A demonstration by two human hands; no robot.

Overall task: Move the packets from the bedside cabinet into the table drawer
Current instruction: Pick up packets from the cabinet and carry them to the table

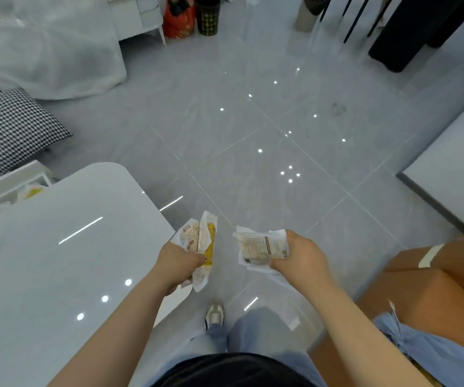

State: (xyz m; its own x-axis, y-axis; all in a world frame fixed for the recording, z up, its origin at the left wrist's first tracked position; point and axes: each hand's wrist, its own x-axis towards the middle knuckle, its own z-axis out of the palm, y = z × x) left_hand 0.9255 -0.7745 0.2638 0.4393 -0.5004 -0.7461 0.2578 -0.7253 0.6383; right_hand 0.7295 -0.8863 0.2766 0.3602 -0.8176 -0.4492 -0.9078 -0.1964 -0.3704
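My left hand [179, 265] grips a small bunch of white and yellow packets [201, 241] that stick up and forward from my fist, just past the glossy white table's [58, 261] right edge. My right hand [299, 259] holds a flat white packet [256, 247] by its right side, over the grey tiled floor. The two hands are about a hand's width apart. An open white drawer [13, 182] with something yellow inside shows at the table's far left edge. The bedside cabinet [141, 15] stands far back, beside the bed.
A covered bed [44, 46] and a houndstooth cushion [13, 129] lie at left. A red bag [179, 20] and a dark bin [208, 15] stand by the cabinet. A cardboard box [426, 289] with blue cloth is at right. My shoe [214, 314] is on the floor.
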